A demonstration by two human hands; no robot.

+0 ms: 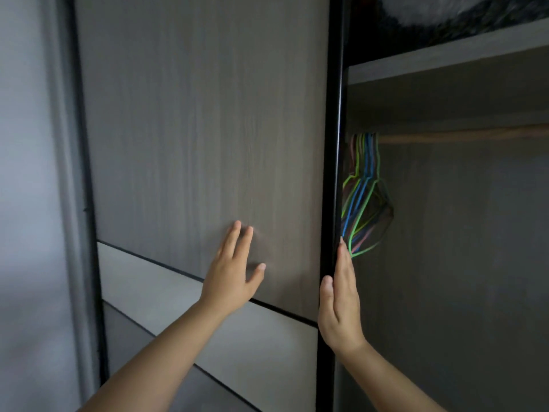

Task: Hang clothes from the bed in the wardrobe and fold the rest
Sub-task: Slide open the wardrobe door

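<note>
Head view: two hands raised against one sliding wardrobe door (202, 120); left hand (231, 278) flat, fingers straight and slightly spread, palm pressed to the wood-grain panel just above a dark seam, holding nothing; right hand (338, 304) likewise straight-fingered, set edge-on along the door's black vertical frame (332, 173), thumb on the front face, fingers reaching behind the edge, nothing gripped. Outward from the left hand: two paler horizontal bands (166, 281) crossing the lower door, one grey upright post (71, 173) at far left, pale wall (26, 173) beyond. Outward from the right hand: open wardrobe interior (460, 263), dim and brown-grey; one bunch of thin wire hangers (364, 200) in green, blue, pink and dark tones, exact number too tangled to count, hooked on one wooden rail (463, 135) close beside the door frame; one shelf (445, 58) above the rail; one dark fuzzy bundle (445, 13) lying on it. No clothes seen.
</note>
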